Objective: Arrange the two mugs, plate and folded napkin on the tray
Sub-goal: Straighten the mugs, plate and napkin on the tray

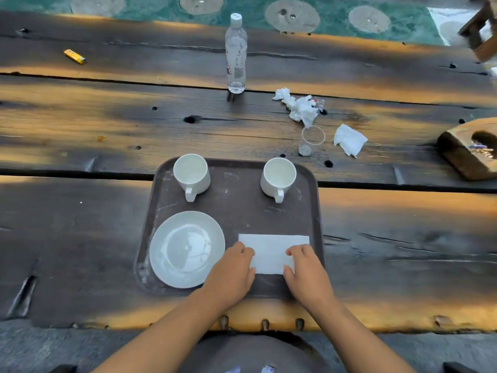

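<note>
While napkin (pixel 271 251) lies on tray (pixel 236 211), left hand (pixel 232 270) and right hand (pixel 306 270) pinch it.

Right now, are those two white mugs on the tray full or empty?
Empty: the left mug and right mug stand upright on the tray, bare white insides showing, no liquid.

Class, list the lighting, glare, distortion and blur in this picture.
Head view: orange light streaks the dark wooden plank table, shadow between; pale glare on the round white plate; the white folded paper napkin looks washed-out; wide lens bows the plank seams; the wooden object at top right is blurred.
</note>
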Action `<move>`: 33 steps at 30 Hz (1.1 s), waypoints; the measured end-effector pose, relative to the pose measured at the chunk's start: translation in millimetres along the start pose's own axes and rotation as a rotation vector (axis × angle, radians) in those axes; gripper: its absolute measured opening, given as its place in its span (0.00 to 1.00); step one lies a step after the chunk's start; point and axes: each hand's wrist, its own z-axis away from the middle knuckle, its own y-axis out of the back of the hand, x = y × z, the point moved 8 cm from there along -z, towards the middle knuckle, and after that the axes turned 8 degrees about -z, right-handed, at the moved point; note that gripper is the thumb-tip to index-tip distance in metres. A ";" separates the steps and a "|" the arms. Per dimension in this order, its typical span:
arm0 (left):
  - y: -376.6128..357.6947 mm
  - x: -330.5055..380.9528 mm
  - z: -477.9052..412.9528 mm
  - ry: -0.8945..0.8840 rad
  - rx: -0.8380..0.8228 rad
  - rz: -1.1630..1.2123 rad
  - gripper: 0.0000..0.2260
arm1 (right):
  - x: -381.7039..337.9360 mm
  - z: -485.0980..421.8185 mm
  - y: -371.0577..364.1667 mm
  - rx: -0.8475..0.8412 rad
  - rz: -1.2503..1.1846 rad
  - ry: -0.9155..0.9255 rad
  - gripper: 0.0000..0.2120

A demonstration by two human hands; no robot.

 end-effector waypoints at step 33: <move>-70.6 30.4 -0.6 -0.076 -0.128 -0.372 0.30 | 43.0 12.0 -43.2 -0.109 0.267 0.251 0.37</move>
